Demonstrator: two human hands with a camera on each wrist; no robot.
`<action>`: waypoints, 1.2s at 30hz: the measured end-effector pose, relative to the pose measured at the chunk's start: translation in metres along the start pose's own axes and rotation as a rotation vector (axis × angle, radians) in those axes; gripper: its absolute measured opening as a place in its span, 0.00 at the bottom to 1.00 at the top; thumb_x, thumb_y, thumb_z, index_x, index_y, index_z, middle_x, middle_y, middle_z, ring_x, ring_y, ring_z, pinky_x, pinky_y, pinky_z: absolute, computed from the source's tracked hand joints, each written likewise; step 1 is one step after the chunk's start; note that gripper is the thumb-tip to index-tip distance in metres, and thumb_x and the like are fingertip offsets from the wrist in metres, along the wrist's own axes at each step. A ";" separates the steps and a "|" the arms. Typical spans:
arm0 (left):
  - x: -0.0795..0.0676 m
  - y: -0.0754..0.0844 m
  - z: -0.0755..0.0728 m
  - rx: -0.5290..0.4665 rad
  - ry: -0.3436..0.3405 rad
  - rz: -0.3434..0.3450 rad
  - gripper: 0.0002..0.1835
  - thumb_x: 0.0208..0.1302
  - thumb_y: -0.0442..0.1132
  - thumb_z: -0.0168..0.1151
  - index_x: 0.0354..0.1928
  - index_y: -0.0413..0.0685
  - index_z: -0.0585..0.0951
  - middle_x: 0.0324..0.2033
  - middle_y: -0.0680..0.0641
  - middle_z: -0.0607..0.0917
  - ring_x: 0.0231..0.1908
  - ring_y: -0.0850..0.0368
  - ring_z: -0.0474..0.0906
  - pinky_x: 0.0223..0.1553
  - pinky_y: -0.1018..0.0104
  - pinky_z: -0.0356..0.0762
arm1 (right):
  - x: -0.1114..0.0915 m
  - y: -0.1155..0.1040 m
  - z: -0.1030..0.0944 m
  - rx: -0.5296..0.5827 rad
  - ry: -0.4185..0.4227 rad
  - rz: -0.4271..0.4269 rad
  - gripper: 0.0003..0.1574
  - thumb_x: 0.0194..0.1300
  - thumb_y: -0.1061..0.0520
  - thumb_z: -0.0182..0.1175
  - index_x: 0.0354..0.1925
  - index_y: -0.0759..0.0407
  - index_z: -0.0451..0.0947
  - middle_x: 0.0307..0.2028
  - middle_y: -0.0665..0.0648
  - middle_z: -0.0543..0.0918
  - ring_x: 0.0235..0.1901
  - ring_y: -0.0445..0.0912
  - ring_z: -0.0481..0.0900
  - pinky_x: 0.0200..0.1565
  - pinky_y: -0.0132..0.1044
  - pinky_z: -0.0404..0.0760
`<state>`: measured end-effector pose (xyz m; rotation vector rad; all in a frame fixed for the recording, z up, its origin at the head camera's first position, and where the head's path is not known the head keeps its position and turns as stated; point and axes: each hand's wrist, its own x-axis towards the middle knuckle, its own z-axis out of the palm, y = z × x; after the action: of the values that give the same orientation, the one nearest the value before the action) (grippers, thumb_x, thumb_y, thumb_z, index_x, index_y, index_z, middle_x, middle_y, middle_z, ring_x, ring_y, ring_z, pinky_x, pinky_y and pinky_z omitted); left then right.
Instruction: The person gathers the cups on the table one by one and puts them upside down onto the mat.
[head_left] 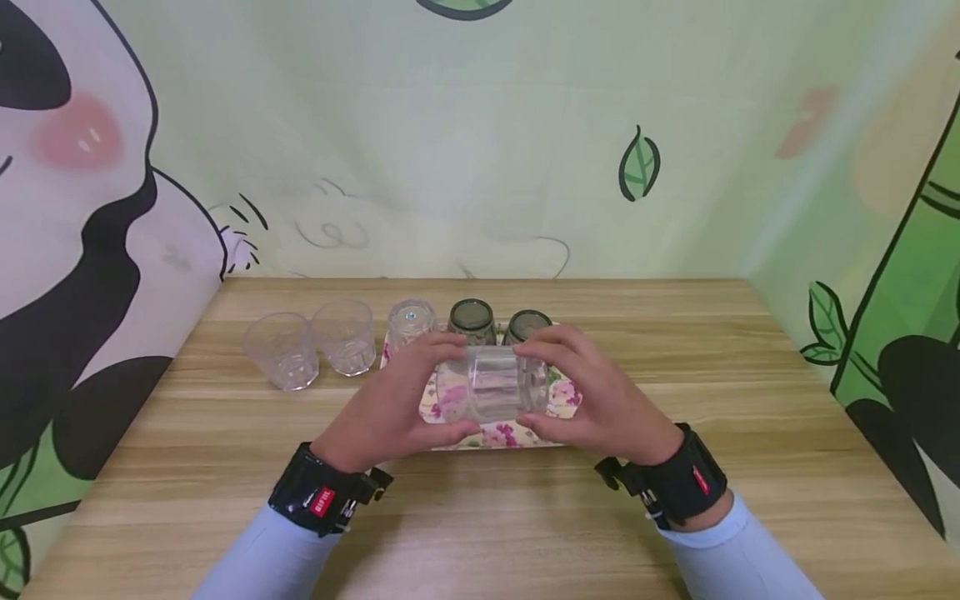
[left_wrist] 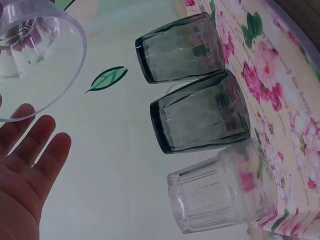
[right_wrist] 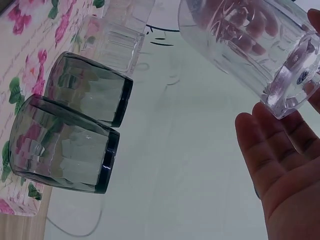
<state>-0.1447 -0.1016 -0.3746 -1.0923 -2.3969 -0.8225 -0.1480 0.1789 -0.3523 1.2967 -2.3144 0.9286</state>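
A clear drinking glass [head_left: 495, 387] lies on its side between my two hands, held up over the flowered tray [head_left: 495, 436]. Its wide rim faces left and its thick base faces right. My left hand [head_left: 390, 408] grips the rim end between thumb and fingers. At the base end, my right hand [head_left: 600, 404] holds it the same way. Behind it, upside down on the tray, stand a clear glass [head_left: 411, 323] and two smoky grey glasses, one in the middle [head_left: 472, 317] and one to the right [head_left: 528, 323], partly hidden by my right hand.
Two more clear glasses stand upright on the wooden table [head_left: 480, 525], left of the tray: one farther left [head_left: 288, 358], the other [head_left: 347, 337] beside it. A printed cloth wall [head_left: 480, 167] rises right behind the table's back edge.
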 end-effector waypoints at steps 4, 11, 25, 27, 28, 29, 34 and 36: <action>-0.002 -0.001 -0.001 0.017 -0.028 -0.007 0.43 0.51 0.55 0.76 0.65 0.43 0.70 0.66 0.39 0.77 0.68 0.47 0.70 0.70 0.45 0.75 | 0.000 0.000 0.002 0.000 0.004 -0.009 0.44 0.52 0.52 0.76 0.65 0.60 0.72 0.59 0.63 0.75 0.59 0.51 0.73 0.55 0.54 0.87; -0.003 -0.005 -0.005 0.042 -0.058 -0.024 0.38 0.56 0.54 0.72 0.65 0.45 0.71 0.65 0.40 0.78 0.67 0.48 0.71 0.68 0.46 0.77 | -0.001 0.003 0.002 0.000 0.001 0.004 0.46 0.50 0.56 0.77 0.66 0.59 0.71 0.59 0.64 0.75 0.58 0.53 0.73 0.51 0.55 0.88; -0.006 -0.013 -0.019 0.065 -0.052 -0.083 0.30 0.65 0.48 0.66 0.67 0.49 0.72 0.63 0.42 0.79 0.66 0.48 0.72 0.66 0.45 0.79 | -0.002 0.014 -0.004 -0.038 0.023 0.009 0.48 0.47 0.57 0.75 0.66 0.62 0.69 0.56 0.64 0.77 0.54 0.49 0.75 0.49 0.51 0.88; -0.007 -0.014 -0.020 0.074 -0.052 -0.081 0.31 0.66 0.48 0.65 0.69 0.51 0.72 0.66 0.42 0.78 0.67 0.47 0.71 0.66 0.44 0.78 | -0.003 0.016 -0.004 -0.032 0.027 0.024 0.52 0.46 0.58 0.76 0.68 0.63 0.65 0.55 0.63 0.77 0.54 0.50 0.75 0.51 0.52 0.87; -0.007 -0.014 -0.021 0.077 -0.052 -0.080 0.32 0.66 0.49 0.65 0.70 0.52 0.71 0.67 0.42 0.77 0.67 0.47 0.71 0.66 0.43 0.78 | -0.003 0.016 -0.005 -0.032 0.028 0.034 0.54 0.46 0.59 0.76 0.68 0.63 0.63 0.55 0.63 0.77 0.54 0.50 0.75 0.52 0.53 0.86; -0.007 -0.014 -0.022 0.077 -0.051 -0.079 0.32 0.66 0.49 0.64 0.71 0.52 0.71 0.67 0.41 0.77 0.68 0.47 0.71 0.67 0.43 0.78 | -0.003 0.017 -0.005 -0.028 0.028 0.046 0.55 0.46 0.59 0.76 0.69 0.63 0.61 0.55 0.63 0.77 0.53 0.50 0.75 0.53 0.54 0.85; -0.007 -0.015 -0.025 0.090 -0.047 -0.092 0.33 0.66 0.50 0.65 0.71 0.52 0.70 0.68 0.42 0.77 0.68 0.47 0.70 0.67 0.42 0.77 | -0.005 0.021 -0.005 -0.031 0.022 0.105 0.56 0.47 0.58 0.77 0.70 0.60 0.59 0.55 0.63 0.78 0.53 0.51 0.76 0.53 0.55 0.85; -0.007 -0.015 -0.026 0.092 -0.045 -0.097 0.33 0.66 0.50 0.65 0.71 0.52 0.70 0.68 0.42 0.77 0.68 0.47 0.70 0.67 0.42 0.77 | -0.006 0.023 -0.005 -0.020 0.019 0.127 0.56 0.48 0.58 0.77 0.70 0.59 0.59 0.55 0.63 0.79 0.54 0.52 0.76 0.54 0.57 0.85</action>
<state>-0.1496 -0.1304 -0.3645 -0.9758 -2.5151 -0.7174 -0.1646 0.1944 -0.3611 1.1392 -2.4089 0.9506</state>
